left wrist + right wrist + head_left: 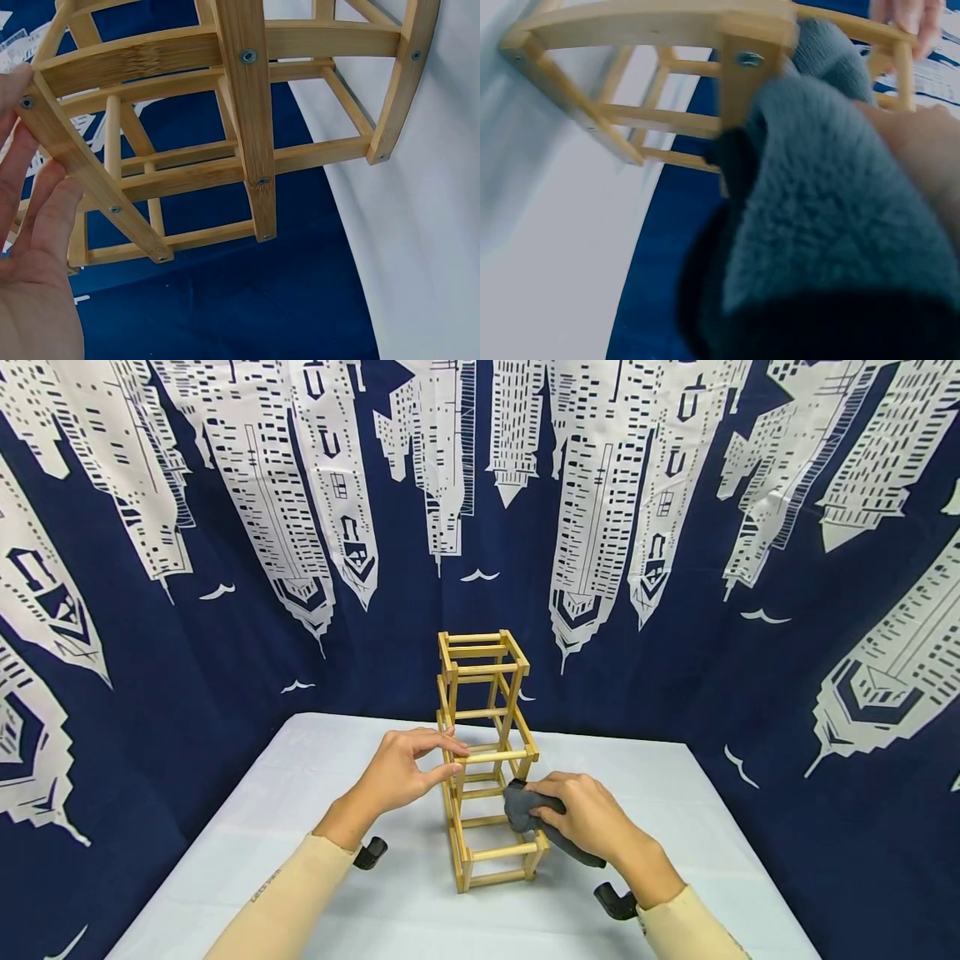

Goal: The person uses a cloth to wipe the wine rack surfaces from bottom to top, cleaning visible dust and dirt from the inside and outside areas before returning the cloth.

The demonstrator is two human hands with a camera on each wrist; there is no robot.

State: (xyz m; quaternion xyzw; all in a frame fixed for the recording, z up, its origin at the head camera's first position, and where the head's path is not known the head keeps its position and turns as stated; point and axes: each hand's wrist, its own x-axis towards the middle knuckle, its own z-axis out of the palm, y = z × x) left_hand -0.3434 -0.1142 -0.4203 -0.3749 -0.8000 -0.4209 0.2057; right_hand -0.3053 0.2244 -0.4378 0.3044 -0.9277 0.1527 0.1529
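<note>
white tabletop spreads across the near part of the scene, and beyond it a navy curtain hangs on the far side, printed with upside-down white towers. nearest, the right hand pinches a fluffy grey cloth between thumb and fingers, against the right side of a wooden rack standing mid-table. slightly farther, the left hand grips the rack's left corner at a middle tier, fingers only lightly bent.

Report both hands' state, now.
Left hand: closed, holding the wooden rack by its frame.
Right hand: closed, holding a fuzzy gray cloth against the rack.
</note>
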